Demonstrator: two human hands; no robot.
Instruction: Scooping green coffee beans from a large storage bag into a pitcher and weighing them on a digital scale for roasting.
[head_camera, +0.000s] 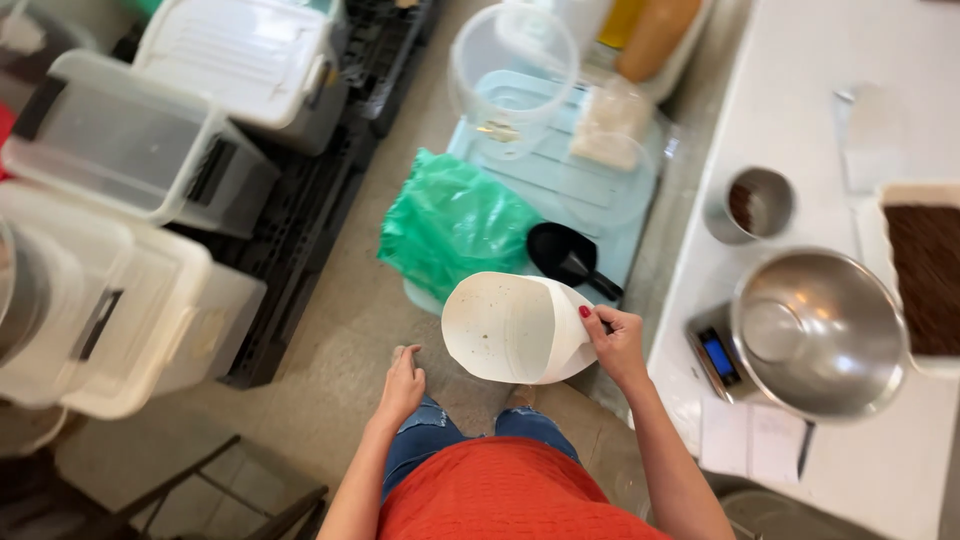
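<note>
Fingers of your right hand (617, 343) are curled shut around the handle end of a large white plastic scoop (517, 327), thumb on top, red nail showing; the scoop's open mouth faces you and holds only a few specks. Your left hand (402, 385) grips nothing, fingers loosely together and resting on your knee in ripped blue jeans (430, 432), at 9 o'clock from the scoop. Scoop sits mid-frame, above your lap, over the floor. At 12 o'clock from it, a small black plastic scoop (568, 257) lies on a pale blue plastic bin lid (560, 180); just at 11 o'clock, a crumpled green plastic bag (452, 222) lies partly on that lid. Further toward 12, a clear round plastic tub (512, 68) stands on the lid, with a clear bag of pale grains (611, 122) beside it. At 3 o'clock, on the white counter (880, 90), a big steel mixing bowl (818, 333) sits on a digital kitchen scale (712, 355); a small steel cup (750, 204) with brown powder is at 1 o'clock. At 9 to 10 o'clock, translucent lidded storage bins (130, 150) stand on a black pallet (300, 220).
</note>
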